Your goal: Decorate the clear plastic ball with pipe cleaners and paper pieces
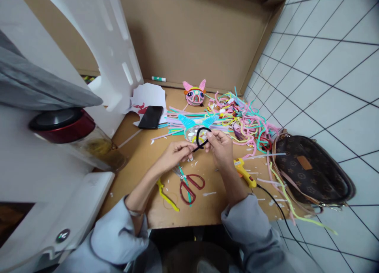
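Between my two hands a black pipe cleaner point(197, 134) is bent into a loop. My left hand point(179, 151) pinches its lower end, and my right hand point(218, 143) grips the loop's right side. Just behind lies a craft head with blue ears point(189, 125), partly covered by the loop and my fingers. Farther back stands a finished-looking pink-eared craft head point(194, 94) with two large eyes. Below my hands, red-handled scissors point(189, 186) rest on the table beside a yellow pipe cleaner point(166, 196).
A tangle of coloured pipe cleaners point(242, 121) spreads at the back right. A yellow glue gun point(245, 173) with a cord and a brown handbag point(314, 170) lie on the right. A black phone point(151, 117) and a glass jug point(100, 146) are at the left, a marker point(158, 79) behind.
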`<state>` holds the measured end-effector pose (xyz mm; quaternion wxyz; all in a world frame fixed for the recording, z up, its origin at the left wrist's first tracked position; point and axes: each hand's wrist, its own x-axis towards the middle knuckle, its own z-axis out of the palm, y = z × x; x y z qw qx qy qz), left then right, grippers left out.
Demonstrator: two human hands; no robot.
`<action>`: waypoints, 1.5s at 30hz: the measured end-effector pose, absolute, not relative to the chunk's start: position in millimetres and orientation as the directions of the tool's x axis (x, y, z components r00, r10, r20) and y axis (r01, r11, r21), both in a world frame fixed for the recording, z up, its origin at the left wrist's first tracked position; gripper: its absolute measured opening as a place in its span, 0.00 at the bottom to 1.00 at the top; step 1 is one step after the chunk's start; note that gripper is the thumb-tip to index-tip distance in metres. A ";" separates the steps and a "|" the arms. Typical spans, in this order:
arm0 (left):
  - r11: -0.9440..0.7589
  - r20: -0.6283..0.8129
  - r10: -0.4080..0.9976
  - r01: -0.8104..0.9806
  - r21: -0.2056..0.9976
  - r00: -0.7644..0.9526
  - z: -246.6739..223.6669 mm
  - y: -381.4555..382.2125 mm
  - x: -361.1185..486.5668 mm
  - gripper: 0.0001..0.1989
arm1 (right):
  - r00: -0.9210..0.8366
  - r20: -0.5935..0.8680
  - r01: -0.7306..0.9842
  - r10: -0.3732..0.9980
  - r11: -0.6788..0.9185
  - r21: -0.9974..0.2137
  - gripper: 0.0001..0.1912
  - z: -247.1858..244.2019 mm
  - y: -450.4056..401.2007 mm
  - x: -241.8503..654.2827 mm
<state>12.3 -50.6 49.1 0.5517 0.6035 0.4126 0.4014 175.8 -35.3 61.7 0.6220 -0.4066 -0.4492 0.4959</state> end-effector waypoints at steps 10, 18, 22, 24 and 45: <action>-0.102 0.095 0.954 0.010 0.995 0.284 43.8 -51.3 15.3 0.24 | 0.167 0.262 -0.042 0.951 0.272 -0.961 0.13 61.5 -42.8 170.4; -0.032 0.047 0.975 -0.073 0.997 0.217 38.2 -45.7 15.7 0.23 | 0.206 0.226 -0.155 0.952 0.259 -0.953 0.14 60.3 -33.9 178.6; -0.028 0.047 0.975 -0.088 0.996 0.215 34.4 -44.3 16.3 0.23 | 0.228 0.228 -0.157 0.947 0.267 -0.951 0.15 61.9 -34.0 178.6; -0.023 0.040 0.976 -0.084 0.996 0.213 33.9 -44.8 16.5 0.23 | 0.231 0.242 -0.120 0.942 0.275 -0.954 0.14 63.2 -35.8 177.5; -0.093 0.062 0.953 0.092 0.991 0.297 38.1 -48.3 18.8 0.22 | 0.197 0.238 -0.114 0.951 0.263 -0.958 0.14 60.6 -36.3 175.0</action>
